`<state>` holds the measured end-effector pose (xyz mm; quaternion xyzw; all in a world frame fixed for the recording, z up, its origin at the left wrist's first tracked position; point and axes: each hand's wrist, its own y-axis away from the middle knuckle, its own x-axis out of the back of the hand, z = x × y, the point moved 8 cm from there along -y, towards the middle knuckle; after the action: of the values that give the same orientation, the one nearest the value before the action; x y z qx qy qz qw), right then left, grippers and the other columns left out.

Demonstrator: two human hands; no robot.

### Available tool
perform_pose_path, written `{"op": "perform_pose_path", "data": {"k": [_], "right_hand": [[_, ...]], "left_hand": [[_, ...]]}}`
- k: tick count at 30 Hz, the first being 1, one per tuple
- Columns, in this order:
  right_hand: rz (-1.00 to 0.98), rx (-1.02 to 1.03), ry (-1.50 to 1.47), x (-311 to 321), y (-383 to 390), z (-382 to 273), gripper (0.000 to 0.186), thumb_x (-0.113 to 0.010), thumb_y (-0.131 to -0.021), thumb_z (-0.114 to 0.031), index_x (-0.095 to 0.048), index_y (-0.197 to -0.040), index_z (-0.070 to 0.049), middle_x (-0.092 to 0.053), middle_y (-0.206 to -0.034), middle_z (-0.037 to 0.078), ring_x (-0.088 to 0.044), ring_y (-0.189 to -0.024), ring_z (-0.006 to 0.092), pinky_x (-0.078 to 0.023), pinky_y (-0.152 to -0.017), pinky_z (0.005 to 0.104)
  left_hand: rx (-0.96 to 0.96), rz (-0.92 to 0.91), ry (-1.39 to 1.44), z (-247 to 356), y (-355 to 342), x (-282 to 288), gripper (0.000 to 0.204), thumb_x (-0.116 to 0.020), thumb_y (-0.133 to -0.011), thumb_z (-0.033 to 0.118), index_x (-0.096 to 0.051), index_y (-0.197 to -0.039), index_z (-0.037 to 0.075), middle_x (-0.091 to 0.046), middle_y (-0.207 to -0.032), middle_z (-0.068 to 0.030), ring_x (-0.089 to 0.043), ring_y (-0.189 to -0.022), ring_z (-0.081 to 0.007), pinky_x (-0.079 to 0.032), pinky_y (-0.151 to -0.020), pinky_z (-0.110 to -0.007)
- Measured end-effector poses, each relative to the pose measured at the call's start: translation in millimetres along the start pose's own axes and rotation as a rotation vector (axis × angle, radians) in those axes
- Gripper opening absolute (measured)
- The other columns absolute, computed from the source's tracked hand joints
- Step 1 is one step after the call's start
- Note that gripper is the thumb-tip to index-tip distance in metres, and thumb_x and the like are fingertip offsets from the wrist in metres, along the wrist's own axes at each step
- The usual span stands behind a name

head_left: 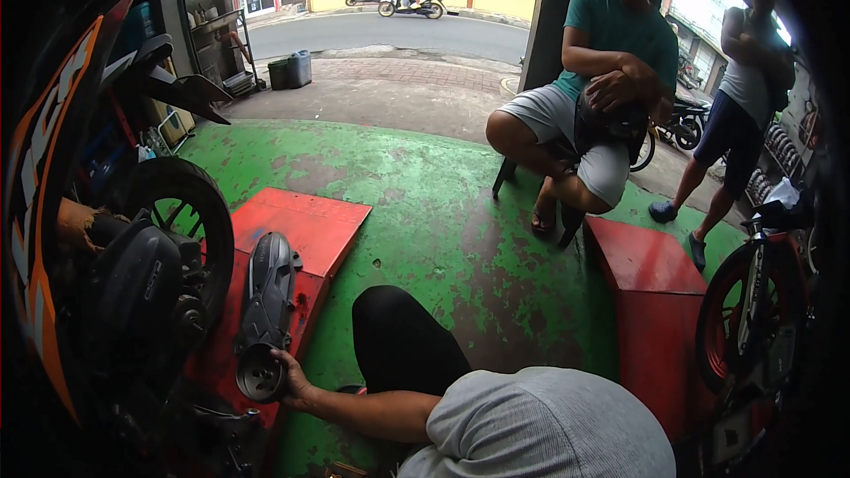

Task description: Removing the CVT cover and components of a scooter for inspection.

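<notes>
My right arm comes from a grey short sleeve at the lower edge and stretches left. At its end, my right hand is closed on the rim of a round, cup-shaped metal clutch bell, its hollow side in view. Just beyond lies a long grey and black engine side cover on a red lift platform. To the left stands a partly dismantled scooter with a dark engine casing and a black rear wheel. My left hand is out of the picture.
My black-clad knee rises beside the platform. Across the worn green floor, one person sits with crossed arms; another person stands behind. A second red platform and a motorcycle are at right.
</notes>
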<state>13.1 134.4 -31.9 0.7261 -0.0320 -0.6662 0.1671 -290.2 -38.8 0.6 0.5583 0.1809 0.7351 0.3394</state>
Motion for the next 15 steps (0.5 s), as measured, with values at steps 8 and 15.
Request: {"op": "perform_pose_path", "data": {"k": [8, 15], "right_hand": [[0.308, 0.051, 0.095, 62, -31, 16, 0.060, -0.053, -0.087, -0.057, -0.050, -0.131, -0.016, -0.061, -0.121, 0.008, -0.062, -0.104, 0.0287, -0.051, -0.089, 0.0523], [0.502, 0.119, 0.411, 102, -49, 5, 0.063, -0.049, -0.089, -0.060, -0.060, -0.121, -0.007, -0.068, -0.104, 0.012, -0.067, -0.093, 0.0286, -0.052, -0.085, 0.0428]], "left_hand": [[0.154, -0.045, 0.067, -25, 17, -16, 0.054, -0.066, -0.088, 0.018, -0.049, -0.138, 0.013, -0.065, -0.112, -0.0142, -0.062, -0.098, -0.0261, -0.051, -0.084, -0.039], [0.150, -0.041, 0.288, -17, 28, -13, 0.053, -0.068, -0.087, 0.017, -0.050, -0.137, 0.012, -0.065, -0.112, -0.0125, -0.062, -0.095, -0.0228, -0.051, -0.081, -0.037]]}}
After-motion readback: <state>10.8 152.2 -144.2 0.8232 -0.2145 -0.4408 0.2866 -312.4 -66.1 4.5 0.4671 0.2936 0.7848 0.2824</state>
